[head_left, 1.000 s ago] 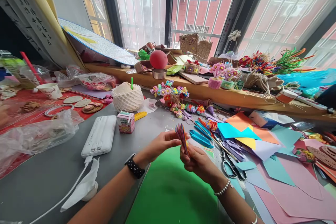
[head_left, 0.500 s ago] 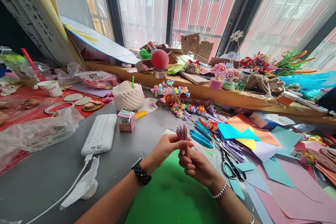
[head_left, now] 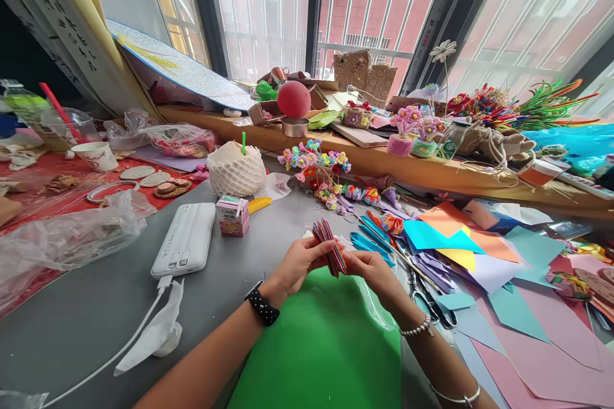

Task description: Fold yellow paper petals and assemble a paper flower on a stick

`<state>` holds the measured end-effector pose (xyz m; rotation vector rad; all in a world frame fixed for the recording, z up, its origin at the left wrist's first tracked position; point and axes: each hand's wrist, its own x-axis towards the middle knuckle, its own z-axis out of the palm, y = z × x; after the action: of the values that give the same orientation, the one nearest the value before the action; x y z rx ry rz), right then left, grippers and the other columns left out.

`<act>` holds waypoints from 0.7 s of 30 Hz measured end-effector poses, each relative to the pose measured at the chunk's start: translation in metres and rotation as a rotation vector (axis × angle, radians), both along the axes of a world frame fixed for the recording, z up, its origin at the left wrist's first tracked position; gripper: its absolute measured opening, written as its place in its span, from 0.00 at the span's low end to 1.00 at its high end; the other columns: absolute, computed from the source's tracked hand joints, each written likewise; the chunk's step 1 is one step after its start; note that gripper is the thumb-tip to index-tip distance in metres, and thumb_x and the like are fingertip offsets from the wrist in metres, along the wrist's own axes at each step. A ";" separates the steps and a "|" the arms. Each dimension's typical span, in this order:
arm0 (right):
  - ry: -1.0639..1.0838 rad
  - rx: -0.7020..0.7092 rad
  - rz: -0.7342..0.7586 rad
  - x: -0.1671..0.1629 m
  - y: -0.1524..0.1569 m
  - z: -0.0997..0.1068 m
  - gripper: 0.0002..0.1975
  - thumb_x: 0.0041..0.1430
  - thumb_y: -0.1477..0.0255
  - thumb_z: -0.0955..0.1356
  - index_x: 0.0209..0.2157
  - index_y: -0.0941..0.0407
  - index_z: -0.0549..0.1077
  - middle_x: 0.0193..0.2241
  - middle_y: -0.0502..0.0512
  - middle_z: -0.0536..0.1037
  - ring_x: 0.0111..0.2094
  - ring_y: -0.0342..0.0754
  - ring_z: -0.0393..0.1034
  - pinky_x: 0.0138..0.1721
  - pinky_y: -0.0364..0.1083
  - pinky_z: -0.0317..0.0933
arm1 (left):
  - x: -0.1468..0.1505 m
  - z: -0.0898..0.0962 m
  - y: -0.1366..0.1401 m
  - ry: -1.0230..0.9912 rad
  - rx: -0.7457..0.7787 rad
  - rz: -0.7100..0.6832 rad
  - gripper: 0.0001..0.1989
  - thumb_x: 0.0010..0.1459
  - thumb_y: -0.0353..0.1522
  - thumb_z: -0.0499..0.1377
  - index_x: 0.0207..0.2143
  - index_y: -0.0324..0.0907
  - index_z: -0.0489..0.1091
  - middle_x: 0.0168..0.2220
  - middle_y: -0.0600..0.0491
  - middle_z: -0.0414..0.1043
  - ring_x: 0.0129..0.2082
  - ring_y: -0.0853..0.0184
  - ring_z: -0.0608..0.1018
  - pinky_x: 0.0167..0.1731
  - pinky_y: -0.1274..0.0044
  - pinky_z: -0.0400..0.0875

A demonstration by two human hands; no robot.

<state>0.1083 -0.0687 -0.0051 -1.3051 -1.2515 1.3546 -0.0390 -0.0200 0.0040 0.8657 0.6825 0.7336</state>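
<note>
You are working at a grey table point(head_left: 81, 326), a green mat point(head_left: 326, 358) lying on it between your forearms. Your left hand point(head_left: 301, 265) is pinching a bundle of coloured strips point(head_left: 322, 231), apparently paper, its thumb crossing the middle; your right hand point(head_left: 371, 268) is grasping the lower right side with its fingertips. The bundle is tilting above the mat's far end. It is probably weighing very little, with thin layers likely sliding and creasing easily, so pinching lightly across the middle should be holding everything together.
</note>
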 end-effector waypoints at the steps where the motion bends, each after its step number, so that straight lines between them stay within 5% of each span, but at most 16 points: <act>1: -0.029 -0.006 -0.002 0.000 0.001 0.001 0.21 0.45 0.56 0.64 0.25 0.62 0.74 0.22 0.53 0.72 0.27 0.44 0.65 0.33 0.45 0.59 | 0.000 -0.002 0.000 -0.001 -0.009 0.004 0.15 0.41 0.33 0.63 0.33 0.33 0.71 0.32 0.46 0.73 0.31 0.66 0.74 0.36 0.75 0.67; 14: -0.039 -0.152 0.094 0.003 0.008 -0.004 0.19 0.40 0.58 0.67 0.26 0.61 0.74 0.23 0.52 0.73 0.24 0.41 0.66 0.30 0.42 0.61 | -0.001 -0.016 0.003 0.044 -0.084 0.007 0.12 0.41 0.32 0.62 0.31 0.36 0.71 0.32 0.48 0.73 0.33 0.67 0.74 0.35 0.79 0.67; 21: -0.058 -0.089 0.123 0.002 0.010 -0.006 0.19 0.42 0.58 0.66 0.26 0.61 0.72 0.23 0.53 0.73 0.25 0.43 0.66 0.31 0.43 0.61 | 0.000 -0.015 0.002 0.027 -0.039 0.023 0.12 0.41 0.33 0.63 0.29 0.36 0.71 0.31 0.48 0.73 0.33 0.67 0.73 0.36 0.77 0.66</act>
<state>0.1102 -0.0591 -0.0110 -1.3557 -1.3432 1.4832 -0.0387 -0.0178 -0.0113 0.8342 0.7297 0.7285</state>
